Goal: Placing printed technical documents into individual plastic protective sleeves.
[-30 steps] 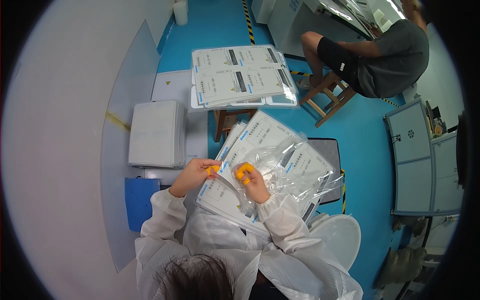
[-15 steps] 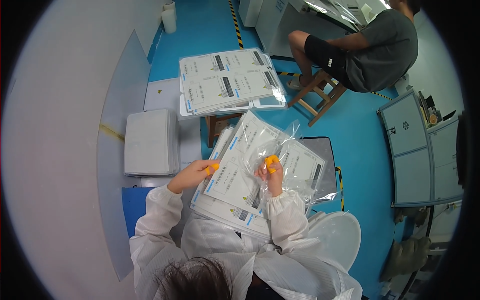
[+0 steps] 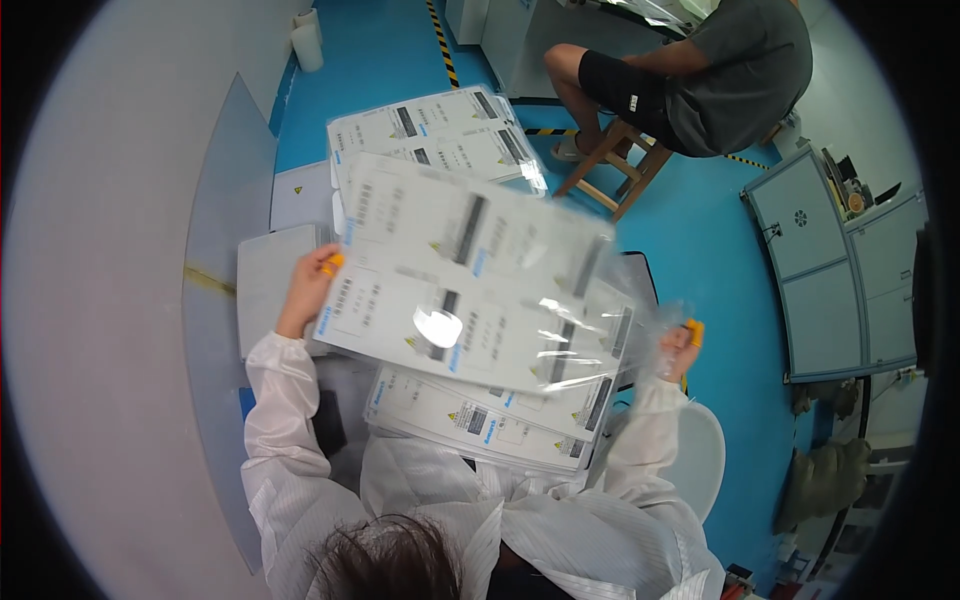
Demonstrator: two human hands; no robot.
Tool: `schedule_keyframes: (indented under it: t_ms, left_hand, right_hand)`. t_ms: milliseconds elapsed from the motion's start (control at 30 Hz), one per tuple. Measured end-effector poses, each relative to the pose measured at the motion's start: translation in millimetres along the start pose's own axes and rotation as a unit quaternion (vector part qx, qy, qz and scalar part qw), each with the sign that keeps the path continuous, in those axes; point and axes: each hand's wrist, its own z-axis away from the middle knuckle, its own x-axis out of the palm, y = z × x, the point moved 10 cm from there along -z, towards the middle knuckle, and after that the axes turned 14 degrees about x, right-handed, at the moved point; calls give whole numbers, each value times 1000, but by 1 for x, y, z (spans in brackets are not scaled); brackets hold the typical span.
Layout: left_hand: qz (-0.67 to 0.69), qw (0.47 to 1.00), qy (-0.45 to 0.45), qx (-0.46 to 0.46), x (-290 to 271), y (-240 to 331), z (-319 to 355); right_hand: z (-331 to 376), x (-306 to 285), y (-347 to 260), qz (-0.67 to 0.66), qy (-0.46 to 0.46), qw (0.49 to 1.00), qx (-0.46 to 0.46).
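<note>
I note L hand (image 3: pixel 308 290) pinching printed sheet (image 3: pixel 470 278) at L edge; R hand (image 3: pixel 682 350), well apart, closed on clear film (image 3: pixel 652 332). Sheet spans btwn the 2 hands. Est. light, flexible, slick, scratch-prone; rec. grip: opp. edges, approx. mid-height.

lap (image 3: pixel 412 468): stack of printed sheets (image 3: pixel 480 425) | blue floor (image 3: pixel 690 225): wooden stool (image 3: pixel 632 172), grey cabinet (image 3: pixel 818 320), striped tape (image 3: pixel 442 45) | farther printed sheets (image 3: pixel 460 145): support hidden beneath them, its kind unclear

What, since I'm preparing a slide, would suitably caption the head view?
Left hand holds a printed sheet over a sheet stack, right hand clutching clear film.
</note>
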Motion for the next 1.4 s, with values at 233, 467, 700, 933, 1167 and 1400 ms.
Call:
schedule_keyframes:
  t_ms: [233, 467, 700, 933, 1167, 1400]
  left_hand:
    - [203, 959, 193, -31, -81, -82, -60]
    - [141, 952, 273, -10, -57, -117, -155]
    - [-52, 967, 246, -43, -62, -126, -167]
    - [-113, 966, 212, -95, -44, -87, -162]
    - [-177, 979, 77, 70, -12, -30, -114]
    - [-184, 922, -331, -76, 80, -8, 45]
  right_hand:
    - [50, -176, -171, -47, 65, 979, -188]
    - [65, -112, -112, -43, 15, 986, -158]
    - [87, -23, -110, 7, -35, 986, -163]
    - [101, 67, -81, 112, -44, 979, -164]
    - [109, 155, 43, 345, -114, 925, -112]
    - [136, 181, 272, 630, -291, 715, 83]
